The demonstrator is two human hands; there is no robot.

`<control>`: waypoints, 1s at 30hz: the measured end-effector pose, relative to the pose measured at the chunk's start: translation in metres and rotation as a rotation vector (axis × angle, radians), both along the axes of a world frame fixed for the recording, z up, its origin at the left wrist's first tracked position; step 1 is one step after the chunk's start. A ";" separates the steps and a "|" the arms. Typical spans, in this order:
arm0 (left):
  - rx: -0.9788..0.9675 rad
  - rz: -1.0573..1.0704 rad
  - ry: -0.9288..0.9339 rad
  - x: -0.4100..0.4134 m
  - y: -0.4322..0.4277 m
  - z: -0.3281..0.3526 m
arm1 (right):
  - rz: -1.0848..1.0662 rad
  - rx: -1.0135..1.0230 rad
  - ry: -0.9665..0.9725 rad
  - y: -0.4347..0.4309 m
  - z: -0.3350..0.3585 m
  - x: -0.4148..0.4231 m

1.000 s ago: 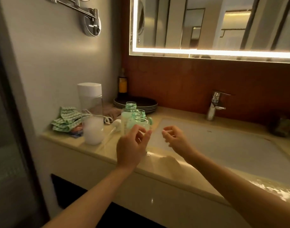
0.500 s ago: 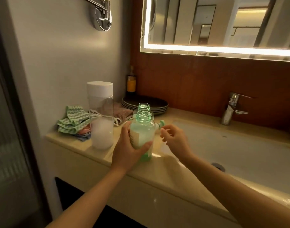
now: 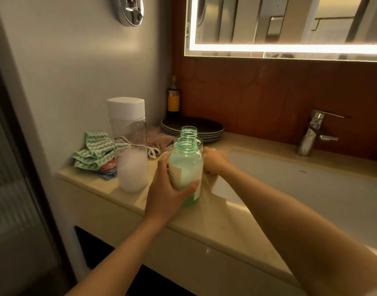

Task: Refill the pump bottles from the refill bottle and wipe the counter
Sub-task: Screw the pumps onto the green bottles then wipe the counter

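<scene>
Two clear green pump bottles stand uncapped near the left end of the counter point(image 3: 217, 223). My left hand point(image 3: 164, 195) grips the near bottle point(image 3: 186, 167), which holds pale green liquid and stands upright. The rear bottle point(image 3: 189, 132) is right behind it, only its threaded neck showing. My right hand point(image 3: 214, 162) is just right of the bottles with its fingers curled over the pump head lying there, which is almost entirely hidden. The tall clear refill bottle point(image 3: 130, 146), white-capped and holding milky liquid at the bottom, stands to the left.
A green-and-white cloth point(image 3: 93, 150) and a brown cloth point(image 3: 158, 139) lie by the wall behind the refill bottle. Dark plates point(image 3: 206, 127) are stacked in the corner beside a small dark bottle point(image 3: 173, 99). The sink basin point(image 3: 311, 189) and faucet point(image 3: 311, 133) are to the right.
My left hand closed around the near bottle. My right hand moved forward from in front of the bottles and curled over the pump head behind them. The view shifted closer.
</scene>
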State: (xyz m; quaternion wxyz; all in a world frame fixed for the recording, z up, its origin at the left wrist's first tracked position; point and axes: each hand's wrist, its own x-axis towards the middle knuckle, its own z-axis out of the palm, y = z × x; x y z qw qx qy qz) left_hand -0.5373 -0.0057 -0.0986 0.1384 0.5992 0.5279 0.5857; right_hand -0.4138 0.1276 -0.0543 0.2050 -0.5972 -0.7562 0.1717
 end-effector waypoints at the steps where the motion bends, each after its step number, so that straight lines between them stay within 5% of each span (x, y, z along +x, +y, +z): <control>1: 0.001 0.005 0.006 0.000 0.001 0.000 | -0.010 -0.022 0.031 0.001 0.000 0.001; 5: -0.022 0.019 0.025 0.002 -0.001 -0.002 | -0.070 -0.091 0.162 0.000 -0.004 0.005; 8: -0.035 0.027 0.035 0.001 -0.002 -0.003 | -0.141 -0.065 0.458 -0.006 -0.007 0.008; 17: -0.065 0.064 0.027 0.001 -0.006 -0.005 | -0.157 0.554 0.781 -0.050 0.039 0.037; 30: -0.094 0.079 0.040 0.008 -0.009 0.002 | 0.130 0.701 0.807 -0.121 0.061 0.063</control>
